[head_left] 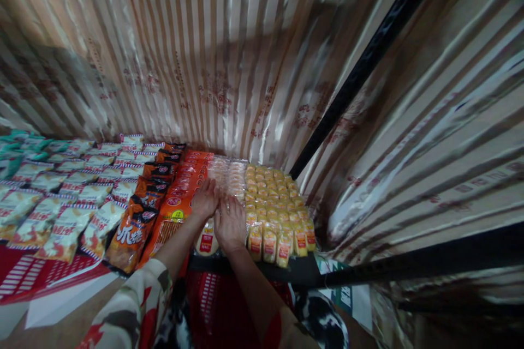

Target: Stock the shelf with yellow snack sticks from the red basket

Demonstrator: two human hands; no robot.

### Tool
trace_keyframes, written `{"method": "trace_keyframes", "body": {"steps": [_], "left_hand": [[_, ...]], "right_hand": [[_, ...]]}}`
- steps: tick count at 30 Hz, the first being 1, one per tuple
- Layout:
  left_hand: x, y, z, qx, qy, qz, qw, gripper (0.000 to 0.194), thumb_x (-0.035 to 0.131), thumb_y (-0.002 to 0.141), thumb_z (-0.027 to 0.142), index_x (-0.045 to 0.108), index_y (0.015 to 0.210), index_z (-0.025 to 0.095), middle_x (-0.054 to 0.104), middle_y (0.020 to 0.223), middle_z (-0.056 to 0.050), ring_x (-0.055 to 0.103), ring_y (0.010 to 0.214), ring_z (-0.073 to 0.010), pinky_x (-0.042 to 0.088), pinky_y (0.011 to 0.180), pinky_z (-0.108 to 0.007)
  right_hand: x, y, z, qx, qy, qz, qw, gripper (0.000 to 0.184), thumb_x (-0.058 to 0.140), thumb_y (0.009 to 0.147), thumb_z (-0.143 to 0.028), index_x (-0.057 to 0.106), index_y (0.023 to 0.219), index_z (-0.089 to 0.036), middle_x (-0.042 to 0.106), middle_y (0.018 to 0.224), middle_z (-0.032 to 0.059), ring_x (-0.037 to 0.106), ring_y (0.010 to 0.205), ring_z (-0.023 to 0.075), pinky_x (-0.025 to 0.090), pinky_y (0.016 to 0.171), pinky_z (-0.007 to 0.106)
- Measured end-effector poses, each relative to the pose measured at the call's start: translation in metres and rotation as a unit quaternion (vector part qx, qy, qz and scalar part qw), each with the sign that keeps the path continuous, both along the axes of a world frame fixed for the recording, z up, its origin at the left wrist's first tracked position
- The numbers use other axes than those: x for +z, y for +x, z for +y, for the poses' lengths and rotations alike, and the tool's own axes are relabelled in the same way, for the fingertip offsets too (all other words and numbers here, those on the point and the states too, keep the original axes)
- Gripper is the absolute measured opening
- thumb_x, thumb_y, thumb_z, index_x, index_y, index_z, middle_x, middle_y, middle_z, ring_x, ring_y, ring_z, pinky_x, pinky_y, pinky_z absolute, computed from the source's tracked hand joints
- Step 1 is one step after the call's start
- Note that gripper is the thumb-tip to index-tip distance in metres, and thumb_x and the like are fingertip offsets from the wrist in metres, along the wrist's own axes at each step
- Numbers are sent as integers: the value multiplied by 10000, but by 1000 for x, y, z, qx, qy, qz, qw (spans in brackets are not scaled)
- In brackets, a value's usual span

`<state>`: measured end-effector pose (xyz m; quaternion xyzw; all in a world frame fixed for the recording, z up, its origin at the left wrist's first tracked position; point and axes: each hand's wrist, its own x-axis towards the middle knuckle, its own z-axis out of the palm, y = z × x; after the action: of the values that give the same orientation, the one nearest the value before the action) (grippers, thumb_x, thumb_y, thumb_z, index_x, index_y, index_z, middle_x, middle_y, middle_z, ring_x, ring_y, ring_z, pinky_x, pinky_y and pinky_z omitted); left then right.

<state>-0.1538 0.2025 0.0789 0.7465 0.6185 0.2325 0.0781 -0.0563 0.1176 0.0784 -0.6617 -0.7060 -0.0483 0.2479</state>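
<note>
My left hand (pixel 206 198) rests on the left side of a row of clear-wrapped round crackers (pixel 233 174), beside an orange packet strip (pixel 180 193). Close to it, my right hand (pixel 230 223) lies over the same row, its fingers stretched forward and apart from the palm. The two hands nearly touch at the fingertips. Under and in front of them, a round cracker packet with a red label (pixel 207 241) faces me. To the right of my right hand stand rows of small yellow packets (pixel 270 207). Fine finger detail is dim and slightly blurred.
Orange-and-black snack bags (pixel 135 232) and white snack bags (pixel 65 229) fill the shelf leftward, with green bags (pixel 24 147) at the far left. A black post (pixel 347 92) slants up on the right. Red baskets (pixel 24 278) sit below the shelf edge.
</note>
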Motion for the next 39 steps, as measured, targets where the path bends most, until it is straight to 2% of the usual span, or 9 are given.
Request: {"method": "trace_keyframes", "body": {"steps": [5,9,12,16,20,25,30,34,39], "left_hand": [[11,-5,-11,-2,60,-8,998,463,280,923,313,429,1314,114,437,1384,-154,306,1342,-266,323,1053,-499],[18,-5,-47,19,144,-29,989,441,298,911,280,453,1289,116,450,1379,-133,282,1354,-249,309,1072,-481],[9,2,-78,31,161,-53,985,421,307,912,276,507,1242,110,419,1401,-142,250,1368,-249,284,1099,-461],[-16,13,-100,40,179,-115,976,472,251,929,266,342,1380,162,356,1450,-95,205,1385,-211,295,1100,-474],[-33,19,-103,52,189,-141,970,472,242,934,287,383,1353,122,433,1396,-122,244,1371,-215,304,1095,-475],[-43,15,-102,26,214,-128,968,442,263,931,284,460,1298,135,524,1318,-107,384,1303,-202,335,1081,-443],[-52,15,-99,48,224,-115,967,446,271,924,274,451,1310,141,522,1321,-108,389,1299,-218,358,1062,-462],[-52,18,-100,35,219,-88,971,473,276,909,248,397,1355,143,482,1358,-108,338,1329,-223,322,1083,-471],[-40,19,-107,23,191,-45,980,515,375,854,207,384,1369,183,442,1393,-99,288,1353,-247,264,1104,-484]], "right_hand": [[0,-1,-1,-2,-3,-5,1000,419,382,910,-321,507,1276,-162,481,1351,123,346,1293,238,232,1068,413],[2,0,-1,0,-26,-8,1000,417,384,911,-266,476,1309,-184,461,1372,113,327,1303,230,229,1065,407],[4,2,-1,5,-53,-15,998,423,383,909,-215,459,1325,-182,434,1395,112,314,1313,227,226,1065,389],[5,3,-2,14,-57,-23,998,432,391,911,-219,443,1338,-185,431,1398,112,334,1301,232,230,1062,389],[5,4,-3,12,-43,-26,999,412,379,919,-234,463,1321,-194,451,1383,106,354,1289,235,253,1048,389],[5,3,-4,5,-27,-11,1000,385,375,931,-271,506,1284,-190,474,1364,103,355,1292,226,256,1051,380],[4,7,-2,12,-9,41,999,382,326,947,-297,541,1246,-193,518,1326,66,388,1266,196,267,1059,355],[1,11,-1,12,7,97,995,417,258,956,-275,574,1201,-157,564,1272,68,422,1238,166,277,1065,340],[2,11,0,-1,12,156,988,495,168,959,-268,564,1207,-106,583,1242,96,457,1208,161,301,1061,329]]}}
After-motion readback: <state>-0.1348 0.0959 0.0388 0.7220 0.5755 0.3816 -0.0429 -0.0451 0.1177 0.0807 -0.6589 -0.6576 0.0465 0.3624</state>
